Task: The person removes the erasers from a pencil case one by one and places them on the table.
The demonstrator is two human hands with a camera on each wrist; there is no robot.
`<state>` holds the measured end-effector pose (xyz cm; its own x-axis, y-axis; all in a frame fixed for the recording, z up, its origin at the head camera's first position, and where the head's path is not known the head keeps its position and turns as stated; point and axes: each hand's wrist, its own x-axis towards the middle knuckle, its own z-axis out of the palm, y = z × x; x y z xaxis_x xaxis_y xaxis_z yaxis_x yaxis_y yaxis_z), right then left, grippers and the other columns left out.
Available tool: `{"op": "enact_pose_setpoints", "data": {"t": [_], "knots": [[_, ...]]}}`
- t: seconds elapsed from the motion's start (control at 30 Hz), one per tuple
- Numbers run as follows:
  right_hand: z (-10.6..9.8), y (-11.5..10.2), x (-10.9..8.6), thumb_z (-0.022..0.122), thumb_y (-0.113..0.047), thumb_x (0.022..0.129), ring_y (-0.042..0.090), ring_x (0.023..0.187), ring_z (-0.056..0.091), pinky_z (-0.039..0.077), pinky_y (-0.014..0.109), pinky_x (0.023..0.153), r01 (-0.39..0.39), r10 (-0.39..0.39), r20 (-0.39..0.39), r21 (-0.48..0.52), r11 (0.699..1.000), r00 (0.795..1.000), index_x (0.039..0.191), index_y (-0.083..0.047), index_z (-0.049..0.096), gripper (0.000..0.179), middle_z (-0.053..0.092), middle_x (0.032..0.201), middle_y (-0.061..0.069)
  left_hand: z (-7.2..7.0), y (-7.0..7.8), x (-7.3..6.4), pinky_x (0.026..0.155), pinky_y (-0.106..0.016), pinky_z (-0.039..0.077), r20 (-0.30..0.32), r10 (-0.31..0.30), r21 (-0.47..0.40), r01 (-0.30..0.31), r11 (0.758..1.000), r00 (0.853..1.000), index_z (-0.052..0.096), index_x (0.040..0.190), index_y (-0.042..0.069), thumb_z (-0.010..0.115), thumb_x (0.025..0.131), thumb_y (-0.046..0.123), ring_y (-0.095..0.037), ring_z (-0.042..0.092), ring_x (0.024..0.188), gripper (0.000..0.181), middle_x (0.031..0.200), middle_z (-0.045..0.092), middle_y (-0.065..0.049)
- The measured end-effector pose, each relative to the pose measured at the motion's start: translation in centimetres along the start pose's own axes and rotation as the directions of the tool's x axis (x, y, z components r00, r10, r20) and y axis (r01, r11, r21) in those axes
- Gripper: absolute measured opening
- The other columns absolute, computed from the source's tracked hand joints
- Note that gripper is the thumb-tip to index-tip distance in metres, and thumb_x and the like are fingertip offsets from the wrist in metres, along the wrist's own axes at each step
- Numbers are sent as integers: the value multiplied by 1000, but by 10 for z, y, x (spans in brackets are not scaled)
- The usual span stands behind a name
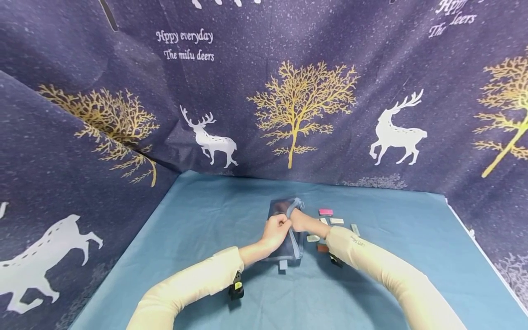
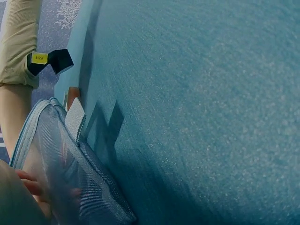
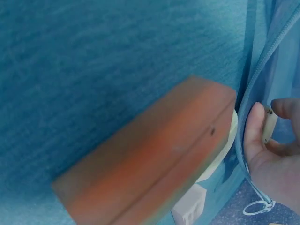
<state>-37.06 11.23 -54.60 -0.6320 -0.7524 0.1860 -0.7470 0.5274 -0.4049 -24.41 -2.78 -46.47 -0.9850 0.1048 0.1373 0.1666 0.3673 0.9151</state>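
A blue see-through mesh zip pouch (image 1: 275, 250) lies on the cloth with its zipper undone. My left hand (image 1: 275, 233) pinches the pouch's opening edge, its fingers curled at the zipper side; in the left wrist view part of the left hand (image 2: 16, 199) shows blurred at the lower corner. The right hand (image 1: 300, 222) reaches in through the opening. Inside the mouth, between thumb and fingers of the right hand (image 3: 274, 168), is a small pale block (image 3: 270, 124) with dark marks. The zipper (image 3: 255, 77) curves past that wrist, its ring pull (image 3: 258, 207) hanging below.
Right of the pouch lie a pink block (image 1: 326, 212), a white block (image 1: 337, 221), a grey-green block (image 1: 355, 229), a pale rounded piece (image 1: 313, 238) and an orange-brown block (image 3: 154, 154). A pale tab (image 1: 283, 265) sticks out at the pouch's near edge. Patterned cloth (image 1: 264, 91) hangs behind.
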Motion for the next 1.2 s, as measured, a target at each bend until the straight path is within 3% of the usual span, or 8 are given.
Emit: {"op": "enact_pose_setpoints", "data": {"t": [0.13, 0.2, 0.3, 0.43, 0.6, 0.83, 1.1, 1.2], "knots": [[52, 74, 13, 44, -5, 70, 13, 51, 36, 35, 25, 47, -14, 13, -12, -80, 997, 1000, 56, -16, 42, 18, 34, 53, -5, -1, 0, -1, 47, -19, 33, 7, -15, -19, 15, 1000, 1000, 45, 60, 11, 48, 83, 11, -9, 36, 44, 23, 48, 38, 6], [55, 75, 14, 46, -4, 71, 16, 51, 38, 39, 27, 49, -62, 62, -3, -108, 992, 998, 56, -13, 42, 18, 35, 53, -1, -1, 0, -1, 45, -19, 36, 14, -24, -47, 25, 999, 1000, 46, 61, 10, 48, 83, 11, -9, 42, 44, 22, 49, 43, 4], [38, 53, 11, 44, -3, 72, 13, 49, 32, 35, 25, 46, -45, 44, -10, -43, 998, 999, 54, -16, 38, 23, 28, 53, -5, -2, -1, -1, 44, -21, 40, 27, -32, -80, 34, 996, 999, 47, 62, 9, 48, 84, 11, -11, 49, 45, 22, 53, 52, -4], [-9, -16, -3, 43, 2, 69, 11, 47, 24, 28, 24, 42, -21, 23, -19, 101, 995, 1000, 50, -14, 36, 26, 21, 52, -7, -2, -2, -1, 46, -21, 44, 40, -42, -96, 45, 994, 998, 48, 62, 10, 48, 85, 13, -11, 50, 46, 23, 60, 57, -16], [-42, -75, -16, 47, 7, 67, 11, 50, 28, 33, 23, 46, -101, 106, -63, 73, 992, 992, 52, -7, 41, 22, 22, 50, -6, -1, -3, -1, 47, -20, 45, 55, -59, -107, 65, 992, 997, 49, 63, 10, 48, 85, 13, -9, 50, 47, 22, 57, 54, -8], [-52, -84, -20, 53, 0, 74, 11, 57, 39, 39, 23, 59, -253, 253, 7, 43, 967, 968, 63, -10, 48, 16, 37, 54, -5, -1, -3, -1, 49, -21, 48, 73, -67, -102, 74, 992, 995, 52, 64, 9, 48, 85, 14, -13, 53, 50, 21, 58, 56, -8], [-56, -78, -28, 56, 0, 69, 9, 46, 30, 29, 19, 47, -275, 265, 90, 135, 952, 960, 66, -9, 49, 12, 35, 53, -5, -1, -3, -2, 51, -23, 48, 88, -78, -114, 88, 990, 993, 54, 67, 7, 49, 87, 17, -20, 57, 54, 23, 55, 53, 1], [-57, -77, -31, 60, -3, 70, 7, 51, 37, 34, 18, 49, -253, 242, 90, 138, 957, 966, 75, -10, 54, 10, 44, 58, -5, -1, -2, -2, 51, -22, 48, 86, -76, -111, 86, 990, 993, 55, 68, 6, 49, 87, 17, -19, 57, 53, 23, 56, 54, -1]]}}
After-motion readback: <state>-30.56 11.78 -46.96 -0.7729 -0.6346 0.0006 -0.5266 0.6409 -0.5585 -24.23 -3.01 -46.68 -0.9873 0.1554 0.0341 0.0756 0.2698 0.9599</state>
